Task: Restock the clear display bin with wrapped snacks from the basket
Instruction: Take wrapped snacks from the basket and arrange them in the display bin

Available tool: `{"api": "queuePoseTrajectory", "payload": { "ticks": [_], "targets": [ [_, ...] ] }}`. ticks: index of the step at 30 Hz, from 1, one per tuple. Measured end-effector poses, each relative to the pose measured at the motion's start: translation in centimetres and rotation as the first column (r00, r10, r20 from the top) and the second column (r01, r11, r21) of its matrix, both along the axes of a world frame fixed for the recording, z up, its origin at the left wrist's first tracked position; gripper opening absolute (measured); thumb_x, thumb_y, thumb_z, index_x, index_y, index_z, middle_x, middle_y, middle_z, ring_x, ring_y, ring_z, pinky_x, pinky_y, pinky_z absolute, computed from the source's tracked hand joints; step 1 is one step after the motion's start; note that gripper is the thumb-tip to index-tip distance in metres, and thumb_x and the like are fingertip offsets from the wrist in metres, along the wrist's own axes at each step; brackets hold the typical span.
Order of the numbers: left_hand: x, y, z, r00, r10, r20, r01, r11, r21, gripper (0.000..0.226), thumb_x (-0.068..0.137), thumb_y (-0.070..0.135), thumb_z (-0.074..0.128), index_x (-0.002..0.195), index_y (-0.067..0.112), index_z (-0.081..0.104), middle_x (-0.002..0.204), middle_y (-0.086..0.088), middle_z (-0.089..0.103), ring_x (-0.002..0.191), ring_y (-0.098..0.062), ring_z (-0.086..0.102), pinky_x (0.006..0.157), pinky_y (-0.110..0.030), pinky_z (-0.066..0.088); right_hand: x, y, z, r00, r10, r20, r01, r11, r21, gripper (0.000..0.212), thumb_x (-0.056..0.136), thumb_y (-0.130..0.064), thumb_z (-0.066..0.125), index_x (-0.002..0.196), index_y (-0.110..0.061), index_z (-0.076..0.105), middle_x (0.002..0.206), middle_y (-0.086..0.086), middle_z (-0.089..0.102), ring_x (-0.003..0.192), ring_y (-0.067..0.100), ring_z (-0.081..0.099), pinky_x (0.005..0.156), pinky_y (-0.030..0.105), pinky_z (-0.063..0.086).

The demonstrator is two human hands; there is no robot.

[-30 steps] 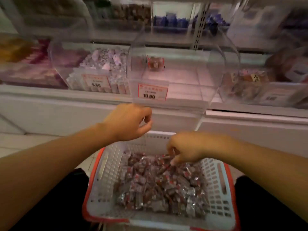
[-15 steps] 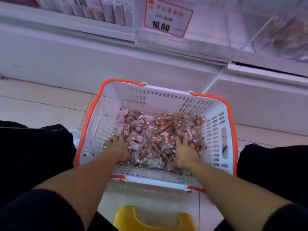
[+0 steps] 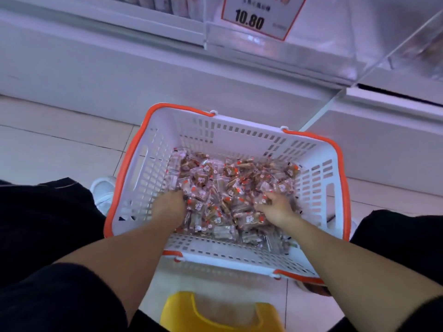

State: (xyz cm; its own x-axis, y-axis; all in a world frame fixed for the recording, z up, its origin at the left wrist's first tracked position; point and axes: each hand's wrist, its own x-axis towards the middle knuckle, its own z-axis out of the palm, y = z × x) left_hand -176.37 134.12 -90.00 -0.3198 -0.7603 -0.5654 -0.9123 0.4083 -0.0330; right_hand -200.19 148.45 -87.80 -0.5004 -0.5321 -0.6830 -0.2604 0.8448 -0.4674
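Both hands are down in the basket [image 3: 153,164] among the snacks [image 3: 230,188].

The left hand [image 3: 169,207] digs its fingers under the wrappers; the right hand [image 3: 275,207] grasps some snacks. The clear bin [image 3: 275,49] stands above on the shelf.

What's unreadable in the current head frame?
- Left hand: fingertips buried in snacks, so the grip is unclear.
- Right hand: wrappers cover the fingers, so what they hold is unclear.
- Bin: cut off by the top edge, fill level unseen.
- Price tag: top cropped, small text blurred.
- Basket: floor hidden under snacks.
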Motion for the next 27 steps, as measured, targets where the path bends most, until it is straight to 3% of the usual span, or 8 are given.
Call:
{"api": "queuePoseTrajectory", "payload": {
  "ticks": [5, 9, 12, 14, 20, 23, 25, 27],
  "targets": [
    [0.7, -0.2, 0.6, 0.988, -0.082, 0.131, 0.091, 0.994, -0.067, 0.03, 0.094, 0.027, 0.052, 0.122, 0.02, 0.058, 0.126, -0.006, 0.06, 0.122, -0.026, 0.045, 0.094, -0.04, 0.041, 1.7, -0.4, 2.6, 0.945, -0.287, 0.154, 0.301, 0.951, -0.073, 0.054, 0.096, -0.017, 0.065, 0.145, -0.007, 0.045, 0.136, 0.01, 0.056, 0.117, 0.026, 0.056, 0.085, 0.026, 0.046],
    [0.2, -0.9, 2.4, 0.987, 0.107, -0.12, -0.112, 0.993, -0.037, 0.024, 0.096, 0.027, 0.045, 0.115, 0.015, 0.055, 0.113, -0.012, 0.064, 0.11, -0.03, 0.055, 0.088, -0.039, 0.041, 2.3, -1.0, 5.4, 0.755, -0.427, 0.498, 0.53, 0.844, -0.081, 0.015, 0.099, -0.009, 0.057, 0.114, -0.012, 0.058, 0.102, 0.001, 0.064, 0.085, 0.013, 0.059, 0.09, 0.047, 0.057],
    [-0.5, -1.2, 3.9, 0.859, 0.343, -0.379, -0.31, 0.939, 0.148, 0.026, 0.099, 0.032, 0.046, 0.102, 0.006, 0.051, 0.088, -0.011, 0.059, 0.081, -0.027, 0.056, 0.069, -0.031, 0.038, 2.8, -0.8, 6.0, 0.781, -0.361, 0.509, 0.484, 0.866, -0.129, 0.017, 0.095, -0.005, 0.06, 0.111, -0.01, 0.06, 0.111, 0.001, 0.058, 0.082, 0.015, 0.057, 0.09, 0.048, 0.057],
    [-0.3, -0.9, 4.5, 0.843, 0.367, -0.394, -0.316, 0.93, 0.19, 0.024, 0.099, 0.031, 0.049, 0.1, 0.007, 0.047, 0.085, -0.007, 0.054, 0.07, -0.019, 0.048, 0.065, -0.031, 0.037, 3.2, -0.5, 5.9, 0.917, -0.242, 0.318, 0.301, 0.941, -0.151, 0.031, 0.095, -0.005, 0.058, 0.125, 0.003, 0.057, 0.114, 0.009, 0.057, 0.085, 0.021, 0.062, 0.089, 0.035, 0.057],
    [-0.2, 1.6, 3.0, 0.917, 0.228, -0.326, -0.077, 0.905, 0.418, 0.032, 0.1, 0.013, 0.048, 0.13, 0.006, 0.04, 0.116, -0.022, 0.06, 0.097, -0.03, 0.059, 0.083, -0.038, 0.052, 3.6, 1.5, 4.0, 0.974, 0.18, 0.138, -0.182, 0.983, -0.001, 0.075, 0.091, -0.028, 0.072, 0.15, -0.002, 0.034, 0.152, 0.017, 0.041, 0.129, 0.033, 0.05, 0.098, 0.037, 0.045],
    [-2.8, 2.7, 2.9, 0.924, 0.08, -0.375, 0.09, 0.905, 0.415, 0.029, 0.101, 0.016, 0.045, 0.128, 0.009, 0.053, 0.124, -0.015, 0.061, 0.111, -0.03, 0.059, 0.079, -0.018, 0.05, 3.4, 1.2, 2.8, 0.975, 0.174, 0.142, -0.176, 0.984, -0.002, 0.054, 0.086, -0.022, 0.077, 0.131, -0.001, 0.055, 0.114, 0.009, 0.061, 0.096, 0.022, 0.062, 0.074, 0.029, 0.046],
    [-4.8, 3.4, 2.4, 0.921, -0.029, -0.388, 0.191, 0.902, 0.387, 0.032, 0.101, 0.017, 0.045, 0.131, 0.013, 0.055, 0.13, -0.01, 0.06, 0.115, -0.027, 0.058, 0.089, -0.025, 0.047, 3.2, 0.9, 2.2, 0.988, 0.085, 0.127, -0.084, 0.996, -0.011, 0.016, 0.089, -0.018, 0.074, 0.097, -0.008, 0.064, 0.089, 0.006, 0.063, 0.072, 0.017, 0.058, 0.062, 0.028, 0.046],
    [-5.7, 4.2, 1.3, 0.91, -0.146, -0.388, 0.313, 0.854, 0.415, 0.035, 0.099, 0.014, 0.05, 0.134, 0.016, 0.052, 0.135, -0.009, 0.055, 0.116, -0.027, 0.055, 0.1, -0.034, 0.044, 2.7, 0.5, 1.7, 0.991, -0.028, 0.133, 0.031, 0.999, -0.019, 0.018, 0.091, -0.015, 0.071, 0.081, -0.016, 0.056, 0.08, 0.003, 0.062, 0.066, 0.016, 0.057, 0.052, 0.025, 0.047]
  ]
}}
